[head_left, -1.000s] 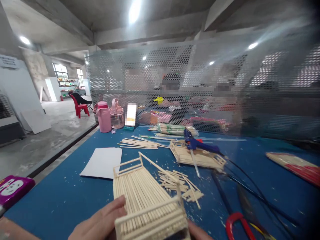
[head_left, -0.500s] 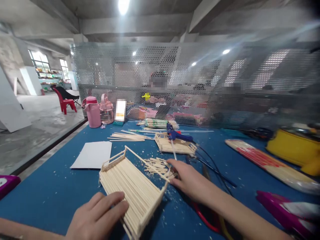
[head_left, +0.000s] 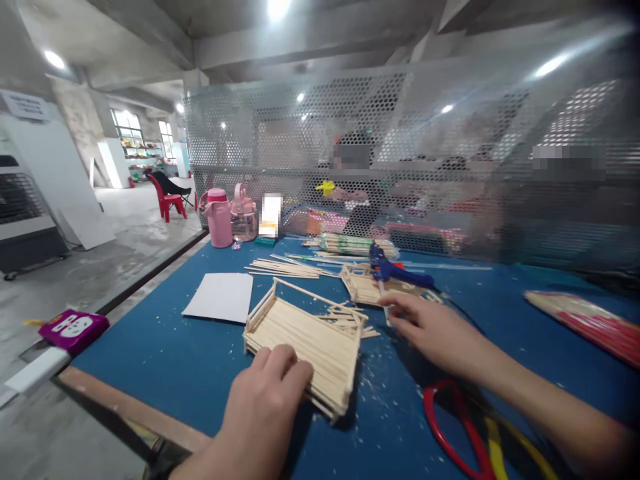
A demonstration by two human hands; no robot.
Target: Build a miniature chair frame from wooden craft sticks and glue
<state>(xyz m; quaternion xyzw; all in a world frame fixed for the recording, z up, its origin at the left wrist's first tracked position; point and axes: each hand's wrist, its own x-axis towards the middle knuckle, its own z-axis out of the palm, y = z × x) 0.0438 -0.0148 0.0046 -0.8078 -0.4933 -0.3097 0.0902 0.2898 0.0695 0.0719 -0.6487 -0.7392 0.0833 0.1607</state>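
A small tray-like model made of pale wooden sticks (head_left: 310,333), with low railings at its ends, lies tilted on the blue table. My left hand (head_left: 273,390) holds its near edge, fingers curled over the stick floor and the thumb hidden. My right hand (head_left: 425,327) hovers to the right of the model, fingers apart and nothing seen in them. Its fingertips are beside the pale glue stick of a blue glue gun (head_left: 395,270), though whether they touch is unclear. The gun rests on a second stick model (head_left: 357,287). Short cut sticks (head_left: 367,328) lie behind the held model.
Red-handled cutters (head_left: 457,427) lie at the near right. A white card (head_left: 220,297), loose long sticks (head_left: 285,269) and a bagged stick bundle (head_left: 355,245) are farther back. Pink bottles (head_left: 220,220) stand at the far left, before a perforated metal screen (head_left: 280,147). A person is behind it.
My right hand has left the model's right corner and moved right, toward the glue gun. The left hand now grips the model's near edge, and the model has turned slightly. The view has swung left.
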